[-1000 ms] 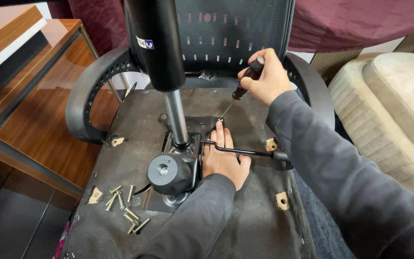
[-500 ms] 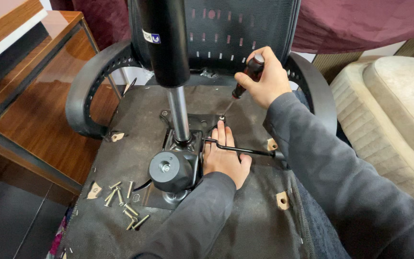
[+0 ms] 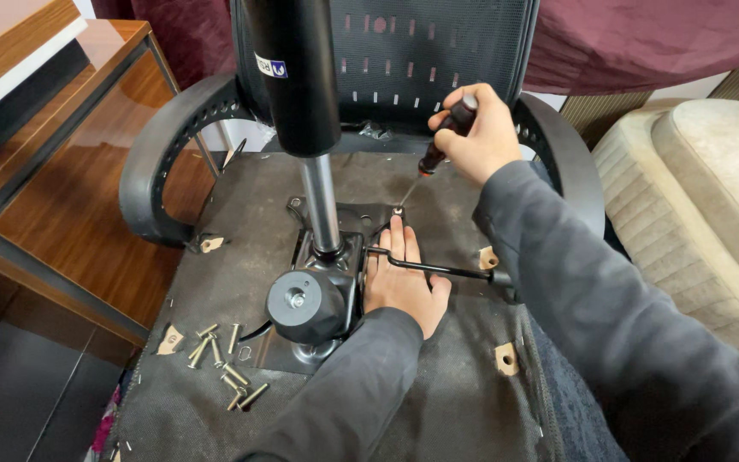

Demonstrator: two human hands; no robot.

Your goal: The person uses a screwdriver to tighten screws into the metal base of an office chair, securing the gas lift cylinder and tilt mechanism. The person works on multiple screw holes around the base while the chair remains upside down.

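Chair underside [image 3: 233, 222] is rough matt dark cloth w/ glossy black plastic armrests [image 3: 151, 162], smooth shiny metal post [image 3: 322, 205] under a satin black cylinder [image 3: 301, 77], dull brass-look bolts [image 3: 224, 359], polished wood side table [image 3: 70, 180], ribbed beige cushion [image 3: 712, 197].

There is one view only, from a camera worn on the person's head, looking steeply down and forward over both sleeves at the upturned underside of an office chair [image 3: 215, 282]. It sits close, within arm's reach: the gas cylinder [image 3: 297, 77] rises almost to the lens and runs out of the top edge. At the left edge it catches a wooden table [image 3: 62, 197], at the right a beige cushioned seat [image 3: 712, 197].
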